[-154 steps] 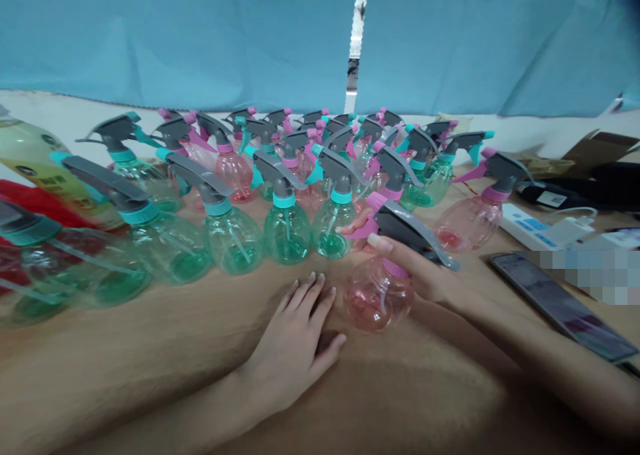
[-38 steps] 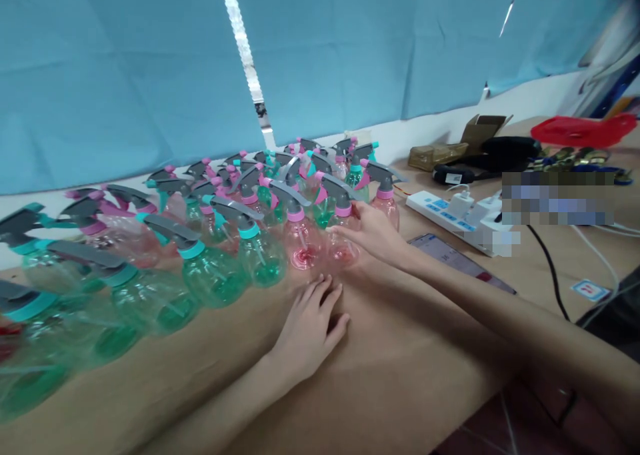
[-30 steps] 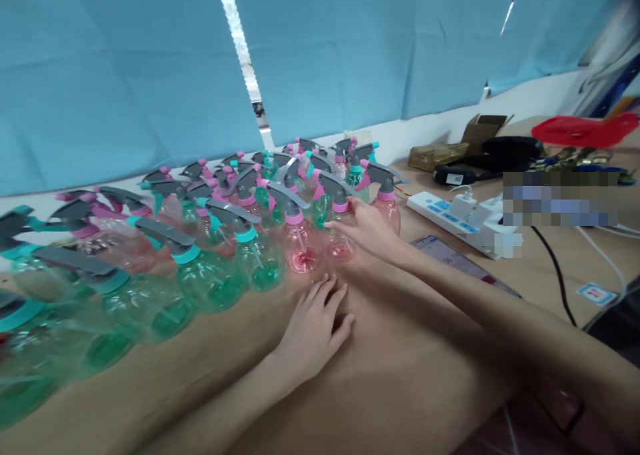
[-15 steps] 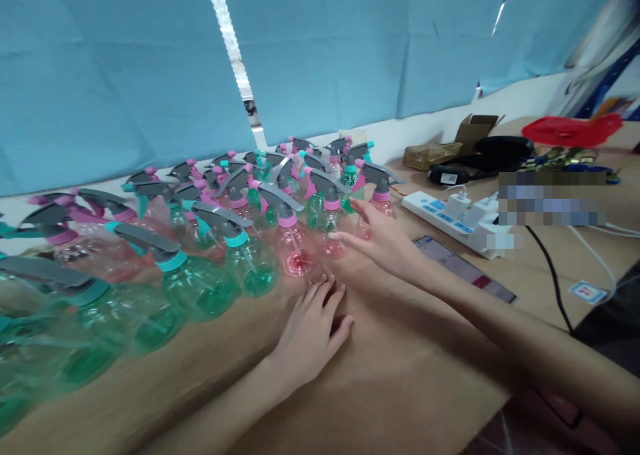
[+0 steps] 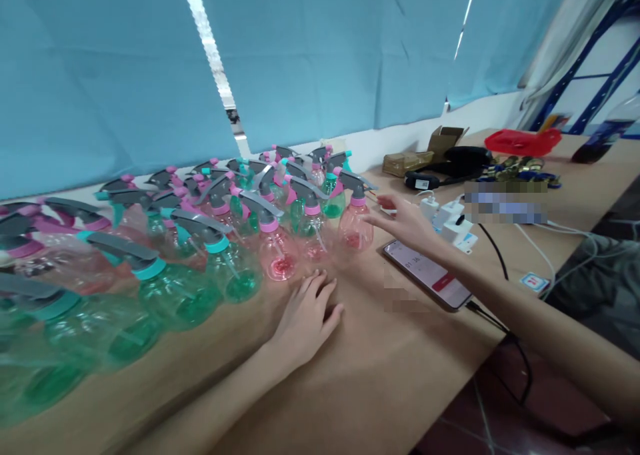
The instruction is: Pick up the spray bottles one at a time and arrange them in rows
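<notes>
The right hand point(image 5: 413, 228), spread and empty, should move gently beside the pink bottle point(image 5: 357, 231) at its nine o'clock; left hand point(image 5: 303, 323) lies flat.

Translucent pink spray bottle point(image 5: 356, 231), grey-topped, pink-collared, upright on tabletop point(image 5: 370, 368).

Spray bottles point(image 5: 233, 268) stand left of the phone point(image 5: 425, 273) on the table point(image 5: 380, 361).

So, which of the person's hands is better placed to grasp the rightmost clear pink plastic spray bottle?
The right hand, most likely: it is open, holds nothing and is close beside that pink bottle. The left hand rests palm-down on the light-brown tabletop, farther away.
</notes>
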The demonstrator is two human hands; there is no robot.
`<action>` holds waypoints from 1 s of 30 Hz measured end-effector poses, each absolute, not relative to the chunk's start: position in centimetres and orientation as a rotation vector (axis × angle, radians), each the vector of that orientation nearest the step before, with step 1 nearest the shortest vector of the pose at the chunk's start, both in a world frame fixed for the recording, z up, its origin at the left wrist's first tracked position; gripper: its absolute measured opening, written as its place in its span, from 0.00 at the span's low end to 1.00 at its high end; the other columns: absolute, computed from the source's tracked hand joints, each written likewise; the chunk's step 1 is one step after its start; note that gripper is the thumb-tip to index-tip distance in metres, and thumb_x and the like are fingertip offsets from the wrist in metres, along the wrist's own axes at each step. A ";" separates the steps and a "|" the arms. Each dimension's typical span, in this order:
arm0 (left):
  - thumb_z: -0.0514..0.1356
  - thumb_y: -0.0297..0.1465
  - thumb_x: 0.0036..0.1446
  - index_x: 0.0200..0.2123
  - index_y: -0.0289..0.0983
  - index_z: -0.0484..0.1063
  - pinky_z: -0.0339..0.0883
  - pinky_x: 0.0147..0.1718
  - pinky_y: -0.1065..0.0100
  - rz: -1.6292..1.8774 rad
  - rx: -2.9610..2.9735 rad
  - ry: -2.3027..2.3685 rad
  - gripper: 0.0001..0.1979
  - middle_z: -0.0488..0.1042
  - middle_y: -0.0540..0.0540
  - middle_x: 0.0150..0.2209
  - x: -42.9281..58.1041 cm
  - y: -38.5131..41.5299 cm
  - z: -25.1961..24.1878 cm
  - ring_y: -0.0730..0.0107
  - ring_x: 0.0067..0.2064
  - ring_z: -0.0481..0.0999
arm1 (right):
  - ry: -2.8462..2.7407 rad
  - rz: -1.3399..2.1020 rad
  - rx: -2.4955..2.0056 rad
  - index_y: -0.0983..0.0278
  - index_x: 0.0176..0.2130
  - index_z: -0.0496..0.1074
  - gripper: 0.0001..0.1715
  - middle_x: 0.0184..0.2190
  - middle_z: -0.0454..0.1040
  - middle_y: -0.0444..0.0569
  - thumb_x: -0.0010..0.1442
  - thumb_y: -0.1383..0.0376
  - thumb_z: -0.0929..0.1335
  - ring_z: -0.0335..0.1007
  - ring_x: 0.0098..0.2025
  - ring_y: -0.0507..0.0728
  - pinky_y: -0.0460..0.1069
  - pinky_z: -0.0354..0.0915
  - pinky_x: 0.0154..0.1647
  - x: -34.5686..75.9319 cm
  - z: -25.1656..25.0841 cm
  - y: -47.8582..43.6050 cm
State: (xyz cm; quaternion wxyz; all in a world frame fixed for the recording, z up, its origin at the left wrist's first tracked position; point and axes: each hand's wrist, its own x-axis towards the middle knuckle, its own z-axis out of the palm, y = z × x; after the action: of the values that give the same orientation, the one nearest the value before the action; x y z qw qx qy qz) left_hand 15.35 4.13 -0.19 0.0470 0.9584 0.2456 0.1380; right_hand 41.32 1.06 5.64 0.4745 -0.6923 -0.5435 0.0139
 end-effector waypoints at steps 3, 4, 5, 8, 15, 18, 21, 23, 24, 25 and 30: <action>0.50 0.36 0.66 0.56 0.34 0.65 0.59 0.56 0.45 0.428 2.920 0.747 0.19 0.64 0.35 0.60 15.4 4.1 0.0 0.49 0.62 0.60 | -1.334 0.051 -1.630 0.71 0.54 0.67 0.38 0.52 0.72 0.64 0.52 0.50 0.72 0.69 0.54 0.68 0.60 0.64 0.52 40.9 5.4 3.3; 0.51 0.36 0.66 0.56 0.34 0.65 0.58 0.56 0.45 0.429 2.919 0.747 0.19 0.64 0.35 0.60 15.4 4.1 0.0 0.49 0.62 0.60 | -1.338 0.060 -1.610 0.69 0.52 0.69 0.34 0.51 0.74 0.61 0.53 0.51 0.71 0.71 0.53 0.66 0.59 0.65 0.51 40.6 5.5 4.0; 0.51 0.36 0.66 0.56 0.33 0.65 0.58 0.56 0.45 0.430 2.916 0.747 0.19 0.64 0.35 0.60 15.4 4.1 0.0 0.49 0.62 0.60 | -1.342 0.072 -1.594 0.68 0.49 0.72 0.29 0.47 0.77 0.59 0.54 0.52 0.70 0.73 0.50 0.65 0.57 0.66 0.50 40.4 5.6 4.5; 0.52 0.35 0.65 0.55 0.33 0.65 0.57 0.57 0.46 0.432 2.901 0.747 0.19 0.65 0.35 0.59 15.5 4.1 -0.2 0.49 0.62 0.60 | -1.316 0.078 -1.584 0.67 0.40 0.76 0.20 0.36 0.80 0.54 0.57 0.54 0.69 0.77 0.40 0.63 0.55 0.67 0.43 40.1 5.9 5.2; 0.55 0.35 0.65 0.59 0.32 0.60 0.58 0.58 0.51 0.478 2.798 0.767 0.22 0.65 0.35 0.59 15.2 4.4 -0.2 0.53 0.61 0.62 | -1.234 -0.014 -1.569 0.67 0.37 0.77 0.20 0.32 0.80 0.52 0.54 0.53 0.71 0.76 0.37 0.63 0.54 0.66 0.40 38.5 6.4 0.9; 0.55 0.38 0.64 0.63 0.33 0.50 0.60 0.57 0.52 0.549 2.663 0.808 0.30 0.61 0.34 0.62 15.2 4.1 0.2 0.55 0.62 0.62 | -1.306 0.011 -1.521 0.64 0.36 0.77 0.16 0.32 0.80 0.50 0.56 0.54 0.70 0.75 0.35 0.61 0.54 0.67 0.39 36.8 6.5 -2.2; 0.60 0.38 0.58 0.65 0.37 0.45 0.58 0.59 0.50 0.654 2.439 0.749 0.37 0.56 0.36 0.64 15.3 3.3 0.7 0.53 0.64 0.59 | -1.434 0.137 -1.406 0.62 0.39 0.76 0.14 0.31 0.79 0.45 0.58 0.56 0.69 0.74 0.32 0.57 0.51 0.67 0.36 34.3 6.8 -4.3; 0.63 0.36 0.55 0.65 0.39 0.45 0.58 0.58 0.48 0.735 2.341 0.695 0.40 0.58 0.36 0.63 15.3 2.8 1.0 0.50 0.63 0.60 | -1.490 0.185 -1.366 0.60 0.41 0.75 0.15 0.31 0.78 0.43 0.57 0.54 0.70 0.73 0.32 0.56 0.49 0.67 0.34 32.5 7.2 -4.9; 0.63 0.36 0.54 0.65 0.40 0.45 0.60 0.57 0.46 0.776 2.307 0.685 0.41 0.60 0.37 0.62 15.2 2.6 1.1 0.49 0.62 0.62 | -1.500 0.221 -1.362 0.58 0.41 0.75 0.15 0.31 0.78 0.42 0.57 0.53 0.69 0.73 0.32 0.55 0.48 0.66 0.33 31.7 7.5 -5.1; 0.64 0.35 0.52 0.65 0.41 0.45 0.63 0.54 0.45 0.810 2.272 0.683 0.42 0.63 0.38 0.60 15.1 2.4 1.1 0.47 0.60 0.64 | -1.514 0.275 -1.376 0.58 0.42 0.75 0.15 0.32 0.78 0.41 0.58 0.53 0.69 0.73 0.33 0.54 0.47 0.66 0.33 30.9 7.7 -5.1; 0.65 0.35 0.52 0.64 0.42 0.47 0.73 0.40 0.47 0.846 2.137 0.663 0.41 0.71 0.40 0.52 12.9 2.1 1.1 0.48 0.48 0.76 | -1.561 0.268 -1.380 0.63 0.39 0.74 0.19 0.32 0.77 0.46 0.55 0.52 0.71 0.72 0.37 0.57 0.51 0.66 0.39 28.2 7.1 -4.1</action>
State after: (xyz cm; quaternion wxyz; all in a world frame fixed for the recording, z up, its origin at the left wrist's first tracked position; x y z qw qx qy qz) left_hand 12.94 2.08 1.11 0.3661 0.8313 0.2580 0.3292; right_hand 28.19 -4.07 7.13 0.4972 -0.5698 -0.6449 0.1106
